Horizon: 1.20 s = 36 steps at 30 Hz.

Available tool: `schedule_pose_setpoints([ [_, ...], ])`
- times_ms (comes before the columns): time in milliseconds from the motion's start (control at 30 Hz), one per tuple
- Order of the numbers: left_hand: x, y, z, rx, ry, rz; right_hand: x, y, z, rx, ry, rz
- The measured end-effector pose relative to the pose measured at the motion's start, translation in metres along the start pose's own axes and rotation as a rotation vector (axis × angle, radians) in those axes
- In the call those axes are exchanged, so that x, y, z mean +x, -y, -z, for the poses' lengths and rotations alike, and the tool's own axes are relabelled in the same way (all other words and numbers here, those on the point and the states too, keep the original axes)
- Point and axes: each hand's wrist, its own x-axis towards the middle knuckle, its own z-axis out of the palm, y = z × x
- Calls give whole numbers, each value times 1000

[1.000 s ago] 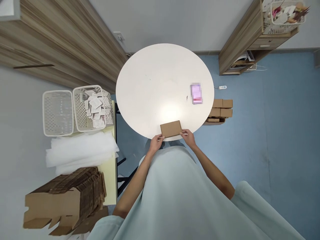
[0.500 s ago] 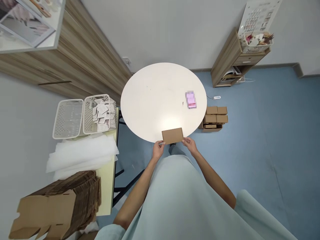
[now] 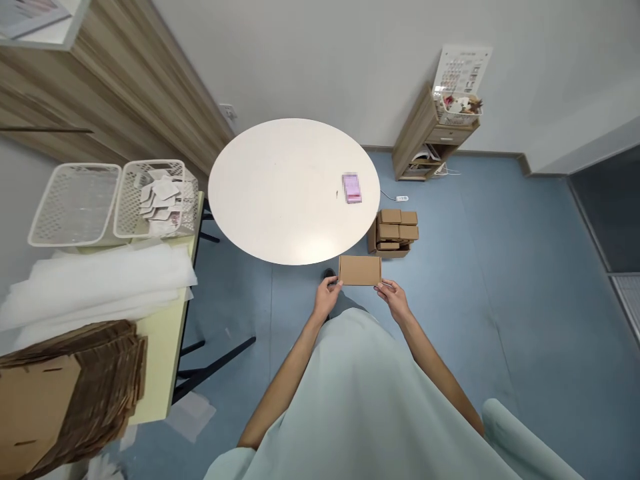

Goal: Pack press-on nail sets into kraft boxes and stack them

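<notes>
A closed brown cardboard box (image 3: 360, 271) is held level in front of my body, just off the near edge of the round white table (image 3: 280, 193). My left hand (image 3: 327, 297) pinches its near left corner. At the near right corner, my right hand (image 3: 394, 297) grips it with thumb and fingers. Several similar small boxes are stacked in an open carton (image 3: 389, 253) on the floor, beyond the held box and to its right. A pink-purple item (image 3: 352, 188), blurred out, lies on the right part of the table.
At left, a pale yellow table (image 3: 163, 373) bears flattened cardboard boxes (image 3: 100, 393), white foam sheets (image 3: 110, 277), an empty-looking basket (image 3: 75, 203) and a basket of white packets (image 3: 155, 200). A wooden shelf unit (image 3: 413, 137) stands by the wall. A power strip (image 3: 401, 199) lies on the floor.
The held box has moved off the table's edge and rightward, toward the carton of boxes. My view has turned to the right; both hands keep their hold.
</notes>
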Motion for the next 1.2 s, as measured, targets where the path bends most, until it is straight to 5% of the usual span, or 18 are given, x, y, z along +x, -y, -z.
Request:
schedule_pose_setpoints([
  [200,4,-21,-31,57,96,-55,-7,1,37,42,-60,-30],
  [433,52,-44,-91,136,157,2,33,15,79,62,-142,-13],
  [867,173,-89,-276,257,207,153,218,87,211,-50,-138,-65],
  [1000,211,-99,-307,280,157,184,270,99,227,-93,-87,-101],
  [1200,253,-105,-322,294,108,201,329,105,233,-167,-18,-135],
])
